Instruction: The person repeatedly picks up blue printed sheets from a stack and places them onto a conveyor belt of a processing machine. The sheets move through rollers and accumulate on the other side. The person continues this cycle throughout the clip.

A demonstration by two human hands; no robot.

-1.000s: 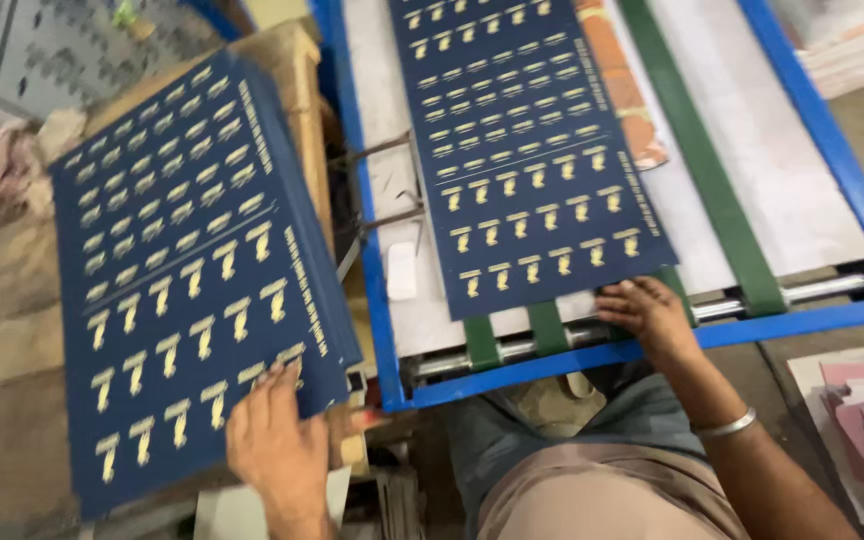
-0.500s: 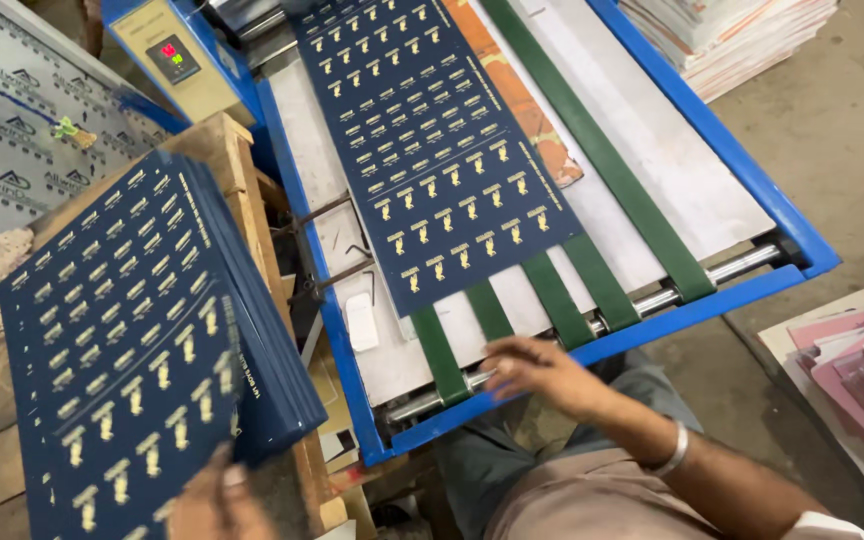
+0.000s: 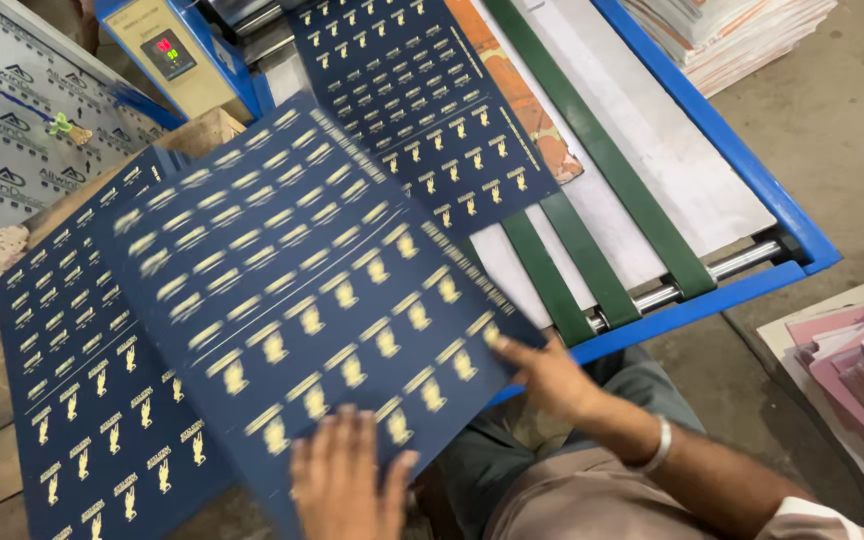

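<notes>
A dark blue printed sheet [image 3: 302, 290] with rows of gold figures is lifted and blurred in the middle of the view. My right hand [image 3: 542, 375] grips its right corner. My left hand [image 3: 347, 480] lies flat on its lower edge, fingers spread. Under it on the left rests a stack of the same blue sheets [image 3: 82, 400] on a wooden surface. Another blue sheet [image 3: 422, 110] lies on the blue-framed conveyor machine [image 3: 722, 140], across its green belts [image 3: 602, 170].
A beige control box with a small red display [image 3: 167, 50] stands at the machine's left end. Printed grey boards [image 3: 12, 150] lean at the far left. Pink sheets [image 3: 852, 370] are piled at the right, and a paper stack [image 3: 722, 30] lies on the floor beyond.
A blue sheet has come off the stack and now spans the middle, held by both hands. My right hand left the machine's front edge. The view shifted left and down.
</notes>
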